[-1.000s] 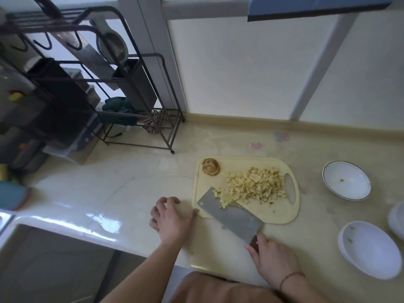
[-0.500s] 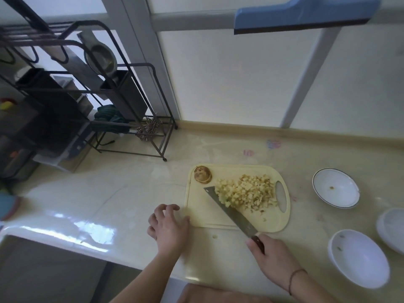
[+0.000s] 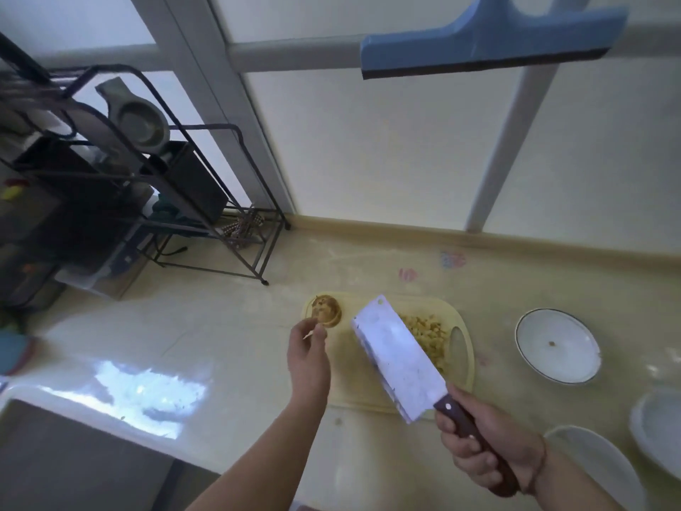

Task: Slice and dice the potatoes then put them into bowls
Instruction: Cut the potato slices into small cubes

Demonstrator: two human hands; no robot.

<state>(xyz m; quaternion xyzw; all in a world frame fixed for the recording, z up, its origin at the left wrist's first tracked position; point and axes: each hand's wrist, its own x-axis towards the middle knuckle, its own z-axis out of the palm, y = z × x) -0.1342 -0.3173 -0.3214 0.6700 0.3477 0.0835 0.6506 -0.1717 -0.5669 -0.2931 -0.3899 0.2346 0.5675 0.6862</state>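
I am gripping the dark handle of the cleaver (image 3: 398,357) in my right hand (image 3: 482,442), fingers wrapped fully round it, and I am holding the blade up off the cutting board (image 3: 465,348), its broad flat face turned toward me and its tip pointing away and to the left of my fist. The diced potato (image 3: 429,335) is lying on the board beyond and above my right hand, just past the far edge of the blade; the blade is covering the nearer part of the pile, so I am seeing only its right side. My left hand (image 3: 308,357) is hovering to the left of the blade, over the board's left edge, with thumb and fingertips drawn together on a small pale sliver; it is too small and blurred for me to say what it is. Just beyond those fingertips the brown potato end piece (image 3: 328,309) is sitting in the board's far left corner, very close to my fingers, though I cannot tell whether they are touching it.

Out to the right of my knife hand a white bowl (image 3: 558,346) is standing on the counter (image 3: 206,326), holding one small speck. Two more bowls are lying nearer me on that side, one (image 3: 593,462) partly hidden behind my right wrist, the other (image 3: 657,425) cut off by the picture's right edge, both blurred.
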